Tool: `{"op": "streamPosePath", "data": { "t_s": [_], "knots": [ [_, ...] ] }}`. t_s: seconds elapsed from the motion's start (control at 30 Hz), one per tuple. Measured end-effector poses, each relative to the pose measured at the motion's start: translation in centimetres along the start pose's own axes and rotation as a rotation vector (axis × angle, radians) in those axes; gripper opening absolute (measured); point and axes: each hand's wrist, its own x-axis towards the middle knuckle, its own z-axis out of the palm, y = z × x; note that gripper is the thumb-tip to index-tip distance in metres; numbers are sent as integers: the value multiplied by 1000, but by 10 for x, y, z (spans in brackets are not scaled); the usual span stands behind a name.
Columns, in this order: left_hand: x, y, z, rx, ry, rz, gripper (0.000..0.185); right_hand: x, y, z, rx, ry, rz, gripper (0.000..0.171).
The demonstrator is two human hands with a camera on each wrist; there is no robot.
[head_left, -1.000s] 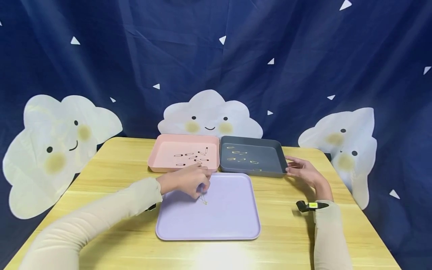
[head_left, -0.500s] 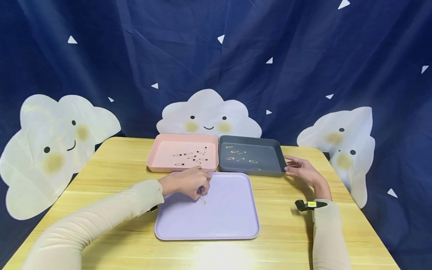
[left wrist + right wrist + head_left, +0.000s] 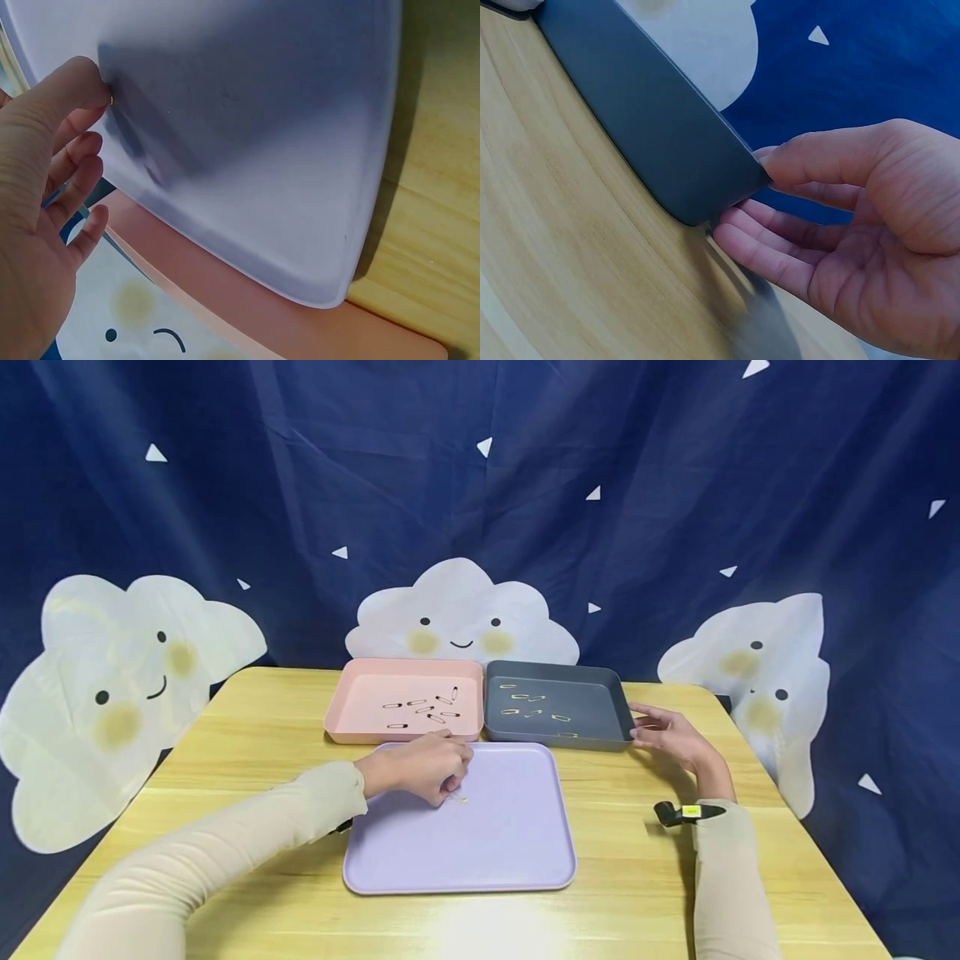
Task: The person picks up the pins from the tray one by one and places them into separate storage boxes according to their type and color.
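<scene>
No legible writing appears; the left hand [image 3: 416, 774] pinches a small gold metal safety pin [image 3: 458, 798] on the flat lilac plastic tray [image 3: 480, 852], grip clenched on it; the right hand [image 3: 671, 737] holds the dark grey plastic tray [image 3: 558, 742] at its right corner, thumb on the rim, fingers relaxed; bare wooden tabletop [image 3: 247, 727] lies open on both sides.

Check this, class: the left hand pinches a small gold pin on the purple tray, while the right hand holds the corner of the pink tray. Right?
Not quite. The right hand holds the corner of the dark grey tray, not the pink one, as the head view shows. The left hand does pinch the gold pin on the purple tray.
</scene>
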Motion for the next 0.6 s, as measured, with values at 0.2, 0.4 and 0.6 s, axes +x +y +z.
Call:
{"op": "streamPosePath", "data": {
  "t_s": [0.2,0.4,0.6],
  "knots": [
    [2,2,0,78,45,33,19,0,0,-1,19,-10,2,72],
    [6,0,-3,187,129,45,21,0,-1,-2,7,-5,-4,73],
    [10,3,-15,270,147,66,20,1,0,-2,-7,-9,-6,73]
  ]
}}
